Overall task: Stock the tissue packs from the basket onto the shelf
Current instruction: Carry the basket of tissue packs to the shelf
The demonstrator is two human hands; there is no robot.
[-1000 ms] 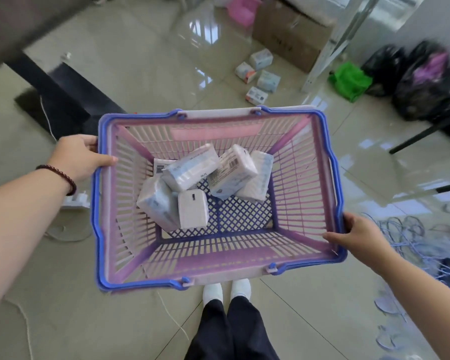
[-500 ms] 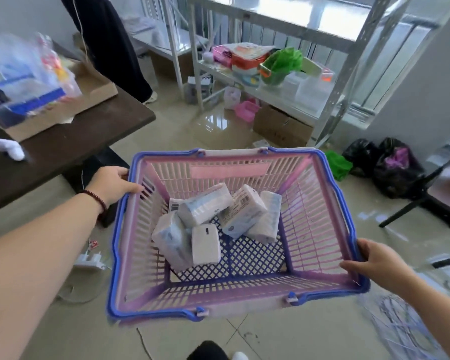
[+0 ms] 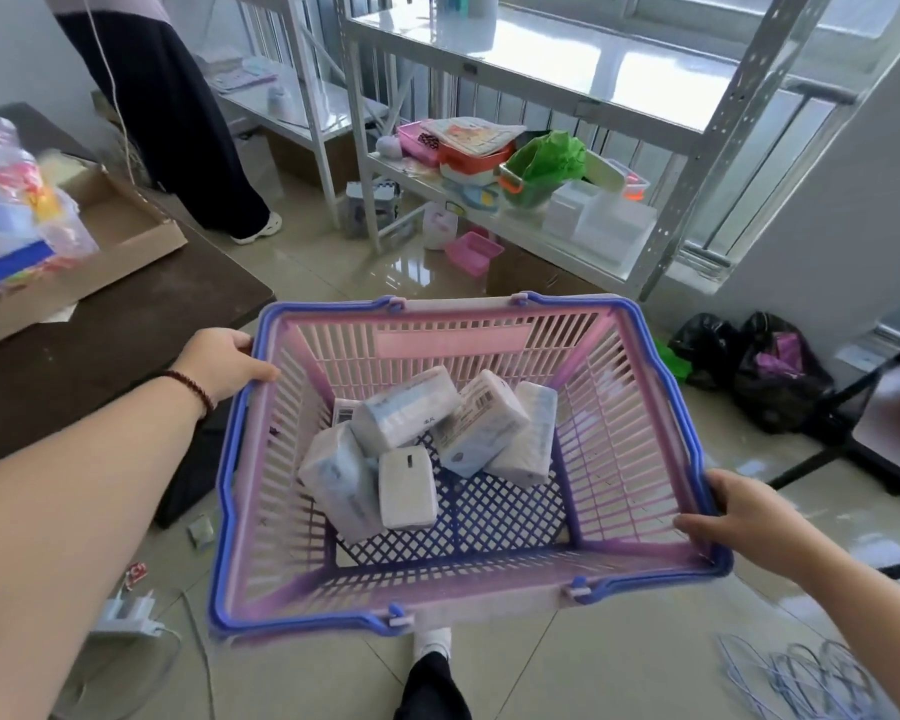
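Note:
I hold a pink basket with a blue rim in the air in front of me. My left hand grips its left rim and my right hand grips its right rim near the front corner. Several white and pale blue tissue packs lie jumbled on the basket's mesh floor, leaning on each other. Beyond the basket stands a white metal shelf; its upper board is bare and glossy, its lower board carries boxes and a green bag.
A dark table with an open cardboard box is at left. Another person in dark trousers stands by a second shelf. Black bags sit at right, a pink box and cables on the floor.
My view has lifted from the floor toward the shelf, which now looks nearer and larger. Both hands keep the same grip on the basket; the packs have barely shifted.

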